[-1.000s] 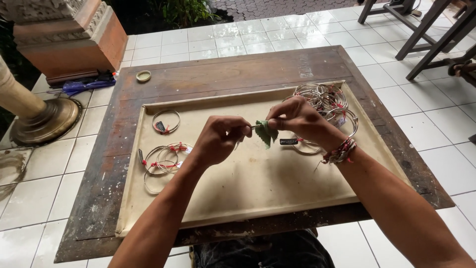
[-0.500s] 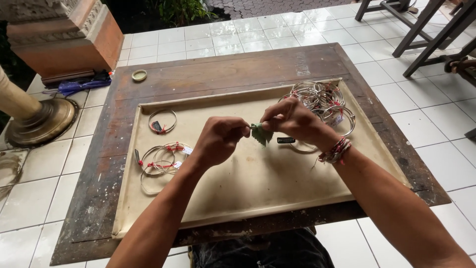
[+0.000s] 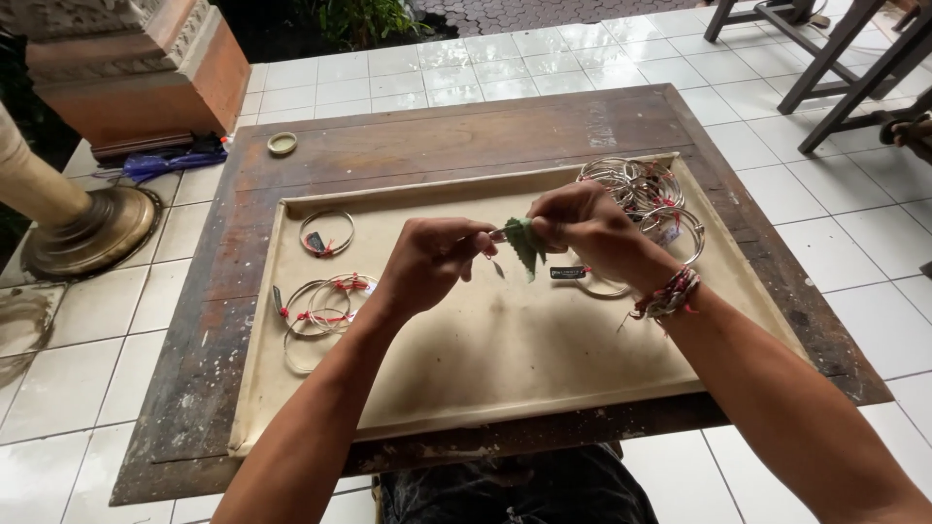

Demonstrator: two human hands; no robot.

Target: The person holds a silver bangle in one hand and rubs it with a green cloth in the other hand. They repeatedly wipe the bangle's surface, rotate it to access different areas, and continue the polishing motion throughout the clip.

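I see both hands up over the desk: left hand and right hand pinching a small green leaf between them, wire rings just behind the right.

The single head camera is looking steeply down from close above, facing twelve o'clock across the low wooden table; tiled floor is showing at three and nine o'clock.

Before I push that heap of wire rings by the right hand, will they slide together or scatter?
The wire rings look thin and light, so they would probably slide easily on the beige pad. They lie overlapped, likely snagging and dragging as a clump. Any ring tipped onto its edge might roll away.
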